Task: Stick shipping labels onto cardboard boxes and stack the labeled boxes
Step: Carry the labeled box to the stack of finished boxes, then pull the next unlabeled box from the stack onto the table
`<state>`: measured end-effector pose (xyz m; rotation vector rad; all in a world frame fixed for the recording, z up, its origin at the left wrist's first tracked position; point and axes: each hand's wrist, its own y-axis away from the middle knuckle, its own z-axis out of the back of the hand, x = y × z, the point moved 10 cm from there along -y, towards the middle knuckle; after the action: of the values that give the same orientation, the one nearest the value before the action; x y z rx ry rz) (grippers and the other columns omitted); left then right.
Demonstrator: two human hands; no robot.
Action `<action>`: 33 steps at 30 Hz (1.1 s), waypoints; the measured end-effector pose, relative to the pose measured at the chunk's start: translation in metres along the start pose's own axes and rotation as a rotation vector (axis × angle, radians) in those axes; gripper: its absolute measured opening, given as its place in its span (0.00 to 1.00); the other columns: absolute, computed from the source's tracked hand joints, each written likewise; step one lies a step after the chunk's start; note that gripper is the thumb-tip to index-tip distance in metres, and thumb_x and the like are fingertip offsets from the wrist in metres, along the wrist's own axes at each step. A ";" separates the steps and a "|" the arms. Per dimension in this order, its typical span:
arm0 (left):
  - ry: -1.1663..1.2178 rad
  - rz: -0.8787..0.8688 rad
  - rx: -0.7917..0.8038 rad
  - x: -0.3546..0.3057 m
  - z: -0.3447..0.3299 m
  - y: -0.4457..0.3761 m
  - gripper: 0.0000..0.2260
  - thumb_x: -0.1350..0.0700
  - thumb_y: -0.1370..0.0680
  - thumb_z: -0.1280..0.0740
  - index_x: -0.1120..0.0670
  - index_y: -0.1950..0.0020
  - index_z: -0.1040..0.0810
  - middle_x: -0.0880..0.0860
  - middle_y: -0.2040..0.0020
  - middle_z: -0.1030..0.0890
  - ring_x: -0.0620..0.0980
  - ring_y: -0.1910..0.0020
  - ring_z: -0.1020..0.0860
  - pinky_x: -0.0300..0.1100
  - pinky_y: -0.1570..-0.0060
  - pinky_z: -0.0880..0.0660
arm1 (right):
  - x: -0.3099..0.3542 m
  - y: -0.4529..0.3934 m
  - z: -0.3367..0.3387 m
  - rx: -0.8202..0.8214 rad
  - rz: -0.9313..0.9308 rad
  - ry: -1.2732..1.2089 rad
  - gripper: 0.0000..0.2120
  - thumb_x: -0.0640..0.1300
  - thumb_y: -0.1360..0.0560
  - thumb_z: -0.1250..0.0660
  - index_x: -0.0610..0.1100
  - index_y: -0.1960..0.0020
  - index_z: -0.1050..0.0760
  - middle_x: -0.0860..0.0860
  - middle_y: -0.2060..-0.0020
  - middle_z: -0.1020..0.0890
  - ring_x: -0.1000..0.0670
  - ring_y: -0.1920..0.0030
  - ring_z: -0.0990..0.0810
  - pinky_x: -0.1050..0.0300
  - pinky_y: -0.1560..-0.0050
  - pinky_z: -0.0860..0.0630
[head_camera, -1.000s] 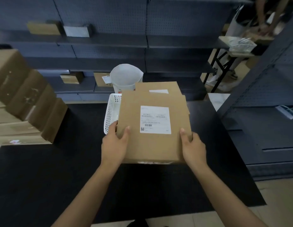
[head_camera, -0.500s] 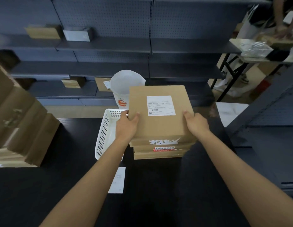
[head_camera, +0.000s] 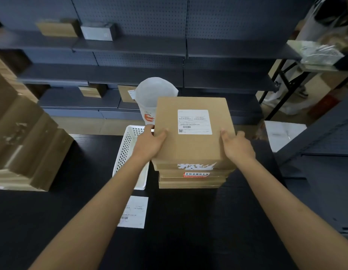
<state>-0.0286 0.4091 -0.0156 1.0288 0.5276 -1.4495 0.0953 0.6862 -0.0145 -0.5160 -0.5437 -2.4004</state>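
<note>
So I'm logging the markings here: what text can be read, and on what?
Red sticker on a lower box's front edge: Chinese characters, too blurred to quote.
Label on the top box: print, barcode, QR code, too small.
Loose label on the table: too blurred.

Black table [head_camera: 188, 240]: box stack [head_camera: 192, 178], white basket [head_camera: 128, 152], loose label [head_camera: 134, 211], blurred cartons [head_camera: 27, 137], probably flattened.

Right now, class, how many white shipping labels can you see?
3: one stuck on the top box of the stack, one loose on the black table, one on a shelf box. Others may be hidden.
</note>
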 end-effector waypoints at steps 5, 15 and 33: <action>-0.280 -0.087 -0.014 -0.005 0.046 0.006 0.26 0.39 0.22 0.40 0.50 0.28 0.36 0.53 0.33 0.27 0.54 0.36 0.28 0.49 0.40 0.31 | 0.051 0.029 0.029 -0.238 0.298 0.327 0.27 0.57 0.20 0.45 0.40 0.29 0.39 0.38 0.35 0.30 0.38 0.36 0.30 0.42 0.38 0.33; -0.819 -0.265 0.069 0.044 0.141 0.053 0.25 0.39 0.24 0.37 0.50 0.31 0.32 0.50 0.37 0.23 0.51 0.41 0.23 0.49 0.42 0.26 | 0.202 0.181 -0.060 -0.059 0.863 0.274 0.17 0.47 0.20 0.42 0.47 0.33 0.31 0.49 0.37 0.26 0.47 0.37 0.30 0.52 0.36 0.33; -0.913 -0.271 0.044 0.228 0.415 0.114 0.22 0.44 0.24 0.36 0.51 0.32 0.30 0.52 0.38 0.24 0.53 0.40 0.25 0.49 0.41 0.28 | 0.335 0.403 -0.249 0.118 0.795 0.426 0.20 0.50 0.21 0.38 0.47 0.31 0.32 0.47 0.37 0.25 0.46 0.37 0.27 0.51 0.37 0.28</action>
<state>-0.0106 -0.0750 0.0324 0.2437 -0.0399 -1.9801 0.0506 0.1104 0.0399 -0.1124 -0.2205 -1.6296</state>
